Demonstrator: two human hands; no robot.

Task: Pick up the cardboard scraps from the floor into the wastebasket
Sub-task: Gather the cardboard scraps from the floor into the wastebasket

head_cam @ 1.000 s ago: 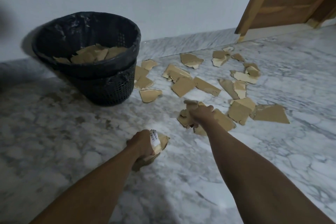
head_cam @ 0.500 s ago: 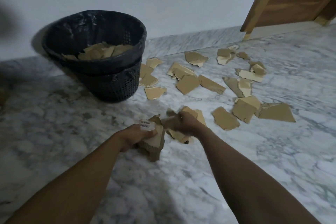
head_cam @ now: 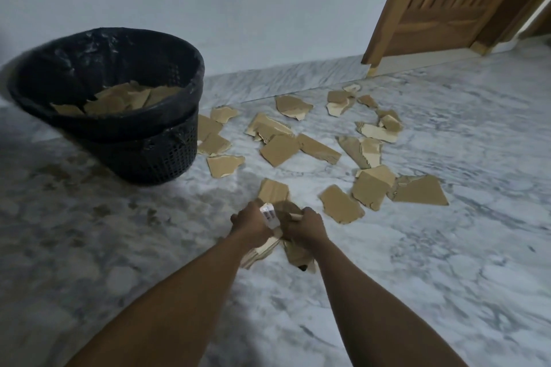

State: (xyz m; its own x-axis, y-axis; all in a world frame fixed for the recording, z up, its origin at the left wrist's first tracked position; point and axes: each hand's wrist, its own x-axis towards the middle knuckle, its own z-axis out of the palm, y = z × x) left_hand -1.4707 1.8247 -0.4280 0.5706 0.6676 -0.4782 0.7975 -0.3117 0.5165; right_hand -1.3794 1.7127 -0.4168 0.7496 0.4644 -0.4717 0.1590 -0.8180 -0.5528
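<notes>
**Both hands clamped on one bundle of cardboard**

The left hand (head_cam: 249, 222) and right hand (head_cam: 305, 225) meet low over the floor (head_cam: 447, 262). The fingers of each are curled and clamped on a shared bundle (head_cam: 273, 192) of torn pieces. One piece bears a white label (head_cam: 267, 213) just beside the left hand. Pieces stick out above and below the hands.

The wastebasket (head_cam: 155, 155) is black mesh with a black liner (head_cam: 89, 48). It stands to the upper left, well apart from the hands, and holds some cardboard already. Many scraps (head_cam: 278, 149) lie flat on the marble between the basket and the door (head_cam: 447, 0). The nearest one lies just to the right of the hands.

The cardboard looks light, stiff and not fragile, with ragged torn edges. Stacked sheets will likely slide on one another, so the bundle wants a squeeze across its flat faces, not at its edges. Pieces lying flush on the smooth marble may be hard to pinch. A lifted corner or an overlapping edge is the better place to take hold. The bundle seems ready for the basket, and much of the floor is yet to be picked up.
</notes>
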